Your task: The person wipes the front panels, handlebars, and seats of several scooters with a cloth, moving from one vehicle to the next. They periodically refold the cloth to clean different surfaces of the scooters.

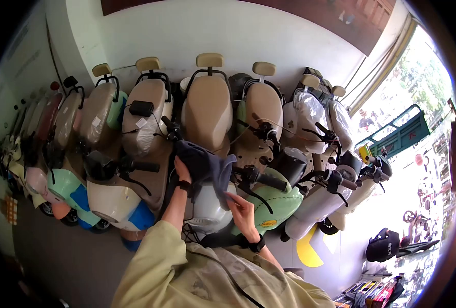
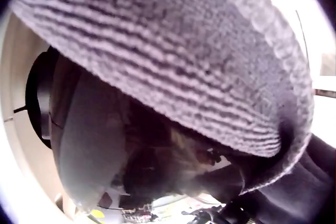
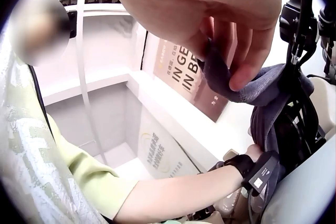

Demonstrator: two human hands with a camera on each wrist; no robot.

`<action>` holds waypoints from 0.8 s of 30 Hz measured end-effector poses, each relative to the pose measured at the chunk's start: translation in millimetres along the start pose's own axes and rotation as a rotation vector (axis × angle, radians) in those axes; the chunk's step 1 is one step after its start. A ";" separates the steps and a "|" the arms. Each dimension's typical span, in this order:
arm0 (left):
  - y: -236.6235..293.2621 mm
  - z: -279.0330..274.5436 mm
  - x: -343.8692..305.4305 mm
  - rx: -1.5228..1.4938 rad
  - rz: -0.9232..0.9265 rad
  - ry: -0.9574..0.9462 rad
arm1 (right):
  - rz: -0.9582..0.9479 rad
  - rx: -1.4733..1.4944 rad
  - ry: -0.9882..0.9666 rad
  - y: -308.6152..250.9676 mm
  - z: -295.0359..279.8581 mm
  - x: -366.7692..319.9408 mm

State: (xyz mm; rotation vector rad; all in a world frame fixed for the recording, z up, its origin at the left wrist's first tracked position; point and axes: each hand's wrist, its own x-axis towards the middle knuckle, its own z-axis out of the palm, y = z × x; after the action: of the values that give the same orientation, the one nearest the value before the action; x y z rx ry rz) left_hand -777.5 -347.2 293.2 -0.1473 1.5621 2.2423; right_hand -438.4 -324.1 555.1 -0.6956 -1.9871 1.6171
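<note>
A dark blue-grey cloth (image 1: 202, 161) drapes over the handlebar of the white scooter (image 1: 210, 208) right in front of me. My right hand (image 1: 242, 211) pinches its hanging lower edge between thumb and fingers, drawing that side out to the right. In the right wrist view, the fingers (image 3: 247, 71) curl over a folded end of the cloth (image 3: 268, 85). My left hand (image 1: 182, 169) is at the cloth's left side; its fingers are hidden, and I cannot tell how they lie. Ribbed fabric (image 2: 157, 71) fills much of the left wrist view, above a glossy dark surface (image 2: 152, 150).
A cream scooter (image 1: 115, 200) stands close on the left, its grip (image 1: 146, 167) near my left forearm. On the right, a green scooter (image 1: 276, 205) has its handlebar (image 1: 261, 177) near my right hand. More scooters line both sides. A black box (image 1: 141, 108) rests on a seat behind.
</note>
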 end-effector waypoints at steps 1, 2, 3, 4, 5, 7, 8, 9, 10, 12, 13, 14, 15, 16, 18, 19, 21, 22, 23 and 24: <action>16.2 11.3 -20.6 0.099 0.018 0.082 | -0.005 0.001 0.014 0.4 -1.1 -1.7; 38.3 28.9 -51.7 0.243 0.035 0.202 | -0.012 0.003 0.026 1.6 -1.1 -3.8; 50.9 45.2 -78.6 0.349 0.072 0.299 | -0.021 0.008 0.036 1.8 0.3 -3.8; 55.9 58.1 -101.6 0.429 0.134 0.381 | -0.001 -0.006 0.035 -0.6 -0.4 -3.7; 45.7 67.7 -113.7 0.485 0.229 0.419 | -0.011 0.032 0.035 2.9 0.6 -2.1; 32.9 81.2 -134.2 0.601 0.411 0.503 | -0.026 0.099 0.032 12.8 2.4 -0.2; 33.7 80.3 -138.9 0.587 0.451 0.459 | -0.011 0.102 0.017 9.9 1.1 0.3; 25.7 76.5 -132.8 0.640 0.497 0.450 | -0.004 0.086 0.017 9.0 -0.3 0.9; 13.3 67.7 -118.4 0.694 0.543 0.441 | 0.003 0.069 0.017 8.3 -1.2 1.1; 19.1 55.0 -102.7 0.681 0.512 0.379 | 0.005 0.045 0.014 8.2 -3.8 1.1; 37.1 53.6 -96.0 0.616 0.435 0.325 | 0.002 0.038 0.012 9.6 -4.4 0.7; 52.3 48.1 -86.7 0.551 0.361 0.268 | -0.004 0.031 0.013 10.0 -5.1 0.1; 44.1 27.6 -52.2 0.386 0.268 0.109 | 0.008 0.031 0.023 8.0 -5.6 -1.8; 20.3 1.4 -0.6 0.221 0.174 -0.050 | 0.020 0.031 0.034 4.6 -6.0 -4.6; 7.6 -5.4 20.6 0.090 0.089 -0.125 | 0.025 0.037 0.056 1.4 -7.9 -9.0; 9.7 -0.1 4.1 0.124 0.100 -0.043 | 0.019 0.042 0.067 1.5 -8.7 -11.8; 20.9 20.2 -32.2 0.186 0.134 0.119 | -0.001 0.072 0.093 4.5 -9.9 -12.3; 25.7 35.9 -61.2 0.238 0.175 0.243 | 0.000 0.097 0.101 11.4 -11.9 -14.9; 28.4 55.6 -96.6 0.292 0.214 0.369 | 0.004 0.124 0.109 15.4 -12.7 -16.6; 30.3 66.7 -115.1 0.346 0.255 0.495 | 0.022 0.171 0.106 10.0 -12.8 -16.1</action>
State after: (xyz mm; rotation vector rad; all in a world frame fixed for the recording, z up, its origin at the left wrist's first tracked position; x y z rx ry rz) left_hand -674.6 -325.1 380.1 -0.4537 2.3211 2.1790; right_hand -417.1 -323.6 546.9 -0.7239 -1.7486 1.7026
